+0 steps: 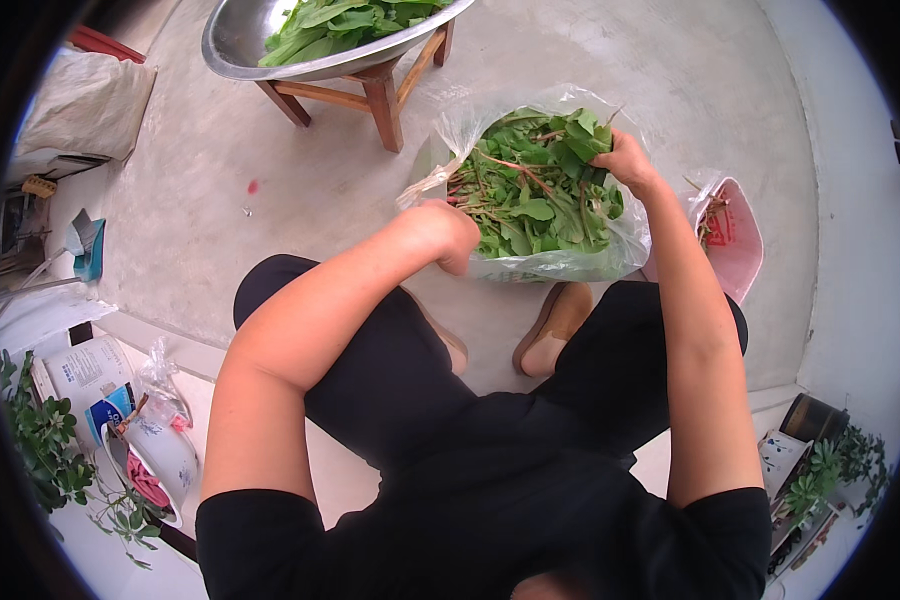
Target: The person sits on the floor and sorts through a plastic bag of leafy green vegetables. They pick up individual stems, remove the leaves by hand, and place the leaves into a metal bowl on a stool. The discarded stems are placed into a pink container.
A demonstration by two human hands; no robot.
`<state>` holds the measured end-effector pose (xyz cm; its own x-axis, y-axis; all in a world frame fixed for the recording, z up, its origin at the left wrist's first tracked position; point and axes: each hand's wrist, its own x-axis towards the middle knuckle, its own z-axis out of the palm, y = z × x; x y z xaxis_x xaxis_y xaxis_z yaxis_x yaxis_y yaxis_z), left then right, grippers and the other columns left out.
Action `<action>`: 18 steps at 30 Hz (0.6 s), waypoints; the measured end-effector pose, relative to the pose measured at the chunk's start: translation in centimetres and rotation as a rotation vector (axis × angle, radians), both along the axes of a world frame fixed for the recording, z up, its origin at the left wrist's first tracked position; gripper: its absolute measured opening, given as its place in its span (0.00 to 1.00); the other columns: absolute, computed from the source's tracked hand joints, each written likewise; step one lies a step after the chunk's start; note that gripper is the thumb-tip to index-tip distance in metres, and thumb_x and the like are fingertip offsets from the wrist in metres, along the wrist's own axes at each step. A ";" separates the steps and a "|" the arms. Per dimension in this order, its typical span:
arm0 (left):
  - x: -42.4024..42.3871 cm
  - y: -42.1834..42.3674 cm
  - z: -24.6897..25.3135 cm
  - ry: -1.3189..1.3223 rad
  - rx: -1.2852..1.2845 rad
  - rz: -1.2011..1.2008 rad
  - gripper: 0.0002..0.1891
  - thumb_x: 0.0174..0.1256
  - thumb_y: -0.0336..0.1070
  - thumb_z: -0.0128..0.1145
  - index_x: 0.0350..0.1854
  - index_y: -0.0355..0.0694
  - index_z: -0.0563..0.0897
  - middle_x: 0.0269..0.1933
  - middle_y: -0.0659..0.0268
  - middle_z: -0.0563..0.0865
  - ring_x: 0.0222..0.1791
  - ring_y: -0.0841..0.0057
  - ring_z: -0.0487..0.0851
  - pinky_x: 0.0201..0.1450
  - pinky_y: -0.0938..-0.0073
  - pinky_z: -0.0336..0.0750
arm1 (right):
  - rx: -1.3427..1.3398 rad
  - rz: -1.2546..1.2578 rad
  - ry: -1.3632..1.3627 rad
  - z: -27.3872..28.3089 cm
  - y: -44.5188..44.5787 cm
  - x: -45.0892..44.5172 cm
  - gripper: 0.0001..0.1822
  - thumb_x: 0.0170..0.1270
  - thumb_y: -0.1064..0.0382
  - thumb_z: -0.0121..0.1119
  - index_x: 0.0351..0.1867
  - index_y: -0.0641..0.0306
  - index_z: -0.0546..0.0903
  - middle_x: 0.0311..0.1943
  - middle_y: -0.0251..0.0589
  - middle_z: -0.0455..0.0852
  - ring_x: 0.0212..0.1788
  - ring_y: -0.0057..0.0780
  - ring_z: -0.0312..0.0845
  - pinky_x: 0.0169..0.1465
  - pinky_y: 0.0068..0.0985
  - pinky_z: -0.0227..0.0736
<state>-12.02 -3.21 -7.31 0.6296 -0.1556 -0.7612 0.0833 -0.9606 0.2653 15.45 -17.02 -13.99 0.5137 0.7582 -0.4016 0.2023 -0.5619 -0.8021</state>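
A clear plastic bag full of leafy greens with reddish stems lies wide open on the floor between and beyond my feet. At its right side my right hand grips a bunch of the leaves, lifted slightly over the rest. My left hand is at the bag's left edge, beside the stems; its fingers are turned away and hidden, so its hold cannot be told. The twisted plastic of the bag's gathered end rises just above that wrist.
A steel basin of greens rests on a wooden stool ahead. Right of the bag stands a pink bin with stems and a plastic liner. Far left are a white sack and a blue dustpan. Potted plants flank me behind.
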 end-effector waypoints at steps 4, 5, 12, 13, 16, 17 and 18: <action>1.3 0.5 -1.4 -0.178 0.034 0.078 0.18 0.56 0.46 0.58 0.38 0.34 0.81 0.34 0.54 0.85 0.38 0.58 0.83 0.43 0.61 0.76 | -0.038 0.119 0.052 4.3 -0.6 -1.1 0.16 0.53 0.78 0.55 0.45 0.68 0.79 0.37 0.31 0.82 0.39 0.18 0.75 0.48 0.20 0.69; 1.7 0.8 -1.4 -0.248 0.018 0.119 0.17 0.56 0.46 0.58 0.37 0.34 0.81 0.34 0.54 0.85 0.38 0.58 0.83 0.43 0.60 0.76 | -0.040 0.143 0.038 5.1 -0.7 -1.2 0.16 0.53 0.77 0.54 0.45 0.68 0.79 0.37 0.31 0.82 0.39 0.18 0.75 0.47 0.19 0.69; 4.0 2.5 1.2 -0.573 -0.053 0.400 0.20 0.58 0.46 0.57 0.44 0.33 0.76 0.37 0.52 0.84 0.38 0.58 0.82 0.43 0.59 0.75 | 0.035 0.105 0.127 12.1 -0.1 -2.9 0.15 0.60 0.68 0.57 0.49 0.67 0.77 0.39 0.34 0.82 0.41 0.20 0.76 0.47 0.21 0.72; 4.3 2.8 0.9 -0.641 -0.195 0.503 0.22 0.58 0.46 0.59 0.48 0.34 0.74 0.40 0.52 0.83 0.39 0.60 0.82 0.43 0.60 0.75 | 0.060 0.084 0.190 12.8 0.2 -3.5 0.16 0.61 0.67 0.59 0.50 0.67 0.76 0.42 0.34 0.82 0.42 0.20 0.76 0.48 0.21 0.71; 5.4 2.7 2.3 -0.694 -0.740 0.860 0.36 0.56 0.46 0.65 0.63 0.36 0.65 0.53 0.54 0.79 0.46 0.69 0.80 0.47 0.68 0.75 | 0.106 0.056 0.338 14.2 0.9 -5.4 0.25 0.57 0.58 0.65 0.54 0.64 0.73 0.44 0.35 0.81 0.43 0.23 0.76 0.46 0.24 0.73; 5.7 2.5 3.3 -0.648 -0.914 0.978 0.36 0.56 0.46 0.65 0.63 0.36 0.65 0.53 0.55 0.79 0.48 0.69 0.79 0.49 0.68 0.74 | 0.130 0.047 0.365 14.4 1.3 -5.9 0.25 0.57 0.57 0.65 0.54 0.63 0.73 0.43 0.35 0.81 0.42 0.23 0.77 0.43 0.24 0.74; 5.7 2.1 5.0 -0.595 -1.091 1.095 0.36 0.56 0.46 0.66 0.63 0.35 0.65 0.54 0.55 0.78 0.50 0.69 0.78 0.51 0.69 0.74 | 0.152 0.056 0.394 14.6 1.6 -6.3 0.25 0.56 0.57 0.66 0.54 0.63 0.73 0.43 0.35 0.80 0.42 0.23 0.76 0.43 0.24 0.74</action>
